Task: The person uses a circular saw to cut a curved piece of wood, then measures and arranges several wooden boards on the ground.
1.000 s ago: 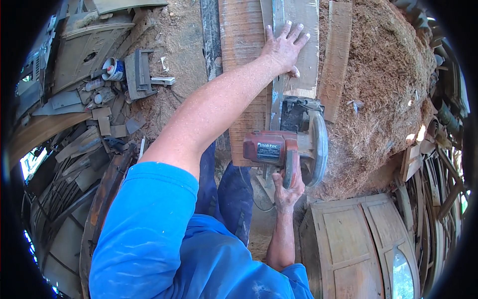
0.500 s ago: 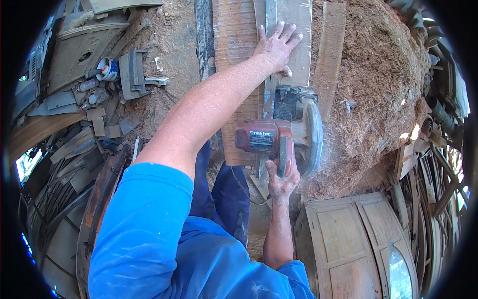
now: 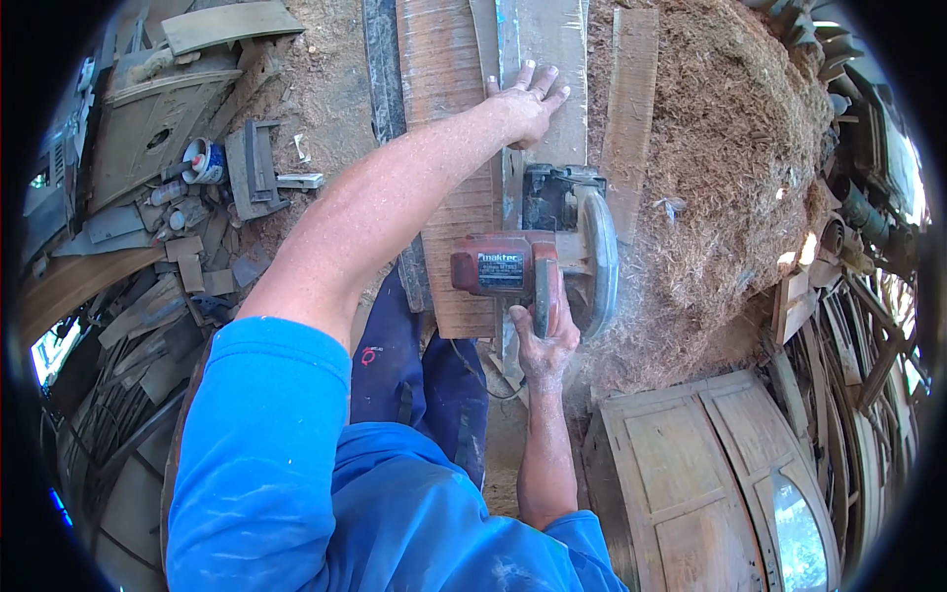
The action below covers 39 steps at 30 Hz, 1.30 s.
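My right hand is wrapped round the rear handle of a red and black circular saw. The saw rests over the boards, its rounded grey blade guard on the right side. Ahead of the saw, my left hand presses on a pale plank, palm down and fingers stretched out. Along the plank's left side runs a narrow bluish strip, partly under the left hand and the saw. A wider brown board lies left of that strip, partly beneath my left forearm. The blade is hidden.
A large sawdust heap rises at the right, with a loose board at its edge. Panelled wooden doors lie at the lower right. Wood scraps, a paint tin and bottles clutter the left. A dark beam flanks the boards.
The whole view has shifted, so most things appear farther left. The saw has moved slightly forward along the boards, nearer my left hand. My left fingers are a little closer together.
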Motion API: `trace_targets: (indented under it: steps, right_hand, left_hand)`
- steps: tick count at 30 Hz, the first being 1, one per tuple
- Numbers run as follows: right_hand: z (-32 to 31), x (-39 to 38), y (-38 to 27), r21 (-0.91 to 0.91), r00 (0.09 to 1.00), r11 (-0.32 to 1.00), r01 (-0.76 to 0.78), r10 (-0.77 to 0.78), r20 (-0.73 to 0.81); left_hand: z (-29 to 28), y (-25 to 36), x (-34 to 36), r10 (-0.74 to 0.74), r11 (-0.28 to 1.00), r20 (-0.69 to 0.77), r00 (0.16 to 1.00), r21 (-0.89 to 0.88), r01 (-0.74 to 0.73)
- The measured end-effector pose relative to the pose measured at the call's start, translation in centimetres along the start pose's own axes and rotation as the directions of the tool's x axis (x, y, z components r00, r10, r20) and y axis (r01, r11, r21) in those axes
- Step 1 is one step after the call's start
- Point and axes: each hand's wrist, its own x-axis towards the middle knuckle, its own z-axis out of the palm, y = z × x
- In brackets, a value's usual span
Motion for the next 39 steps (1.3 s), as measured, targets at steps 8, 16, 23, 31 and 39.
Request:
trace_targets:
  steps: [8,16,23,31,39]
  right_hand:
    - [0.4,1.1,-0.7,0.002,1.000,1.000,-0.003,0.003,0.006]
    - [0.5,2.3,-1.5,0.069,0.999,0.997,-0.030,0.029,0.018]
    - [0.4,3.3,-3.0,0.056,0.998,0.997,-0.055,0.053,0.046]
    - [1.0,5.1,-3.8,0.049,0.999,0.999,0.018,-0.019,0.029]
    - [1.8,6.8,-4.2,0.123,0.998,0.991,0.060,-0.064,0.029]
  left_hand:
    - [1.1,-0.4,0.4,0.027,0.999,-0.149,0.988,0.028,-0.023]
    - [0.8,-0.3,0.1,0.040,0.991,-0.212,0.976,0.132,-0.012]
    - [-0.2,-1.5,-0.3,0.104,0.963,-0.231,0.967,0.266,-0.040]
    - [-0.8,-2.2,-0.6,0.158,0.952,-0.205,0.966,0.292,-0.094]
    - [0.7,-3.5,1.2,0.166,0.965,-0.258,0.952,0.243,-0.102]
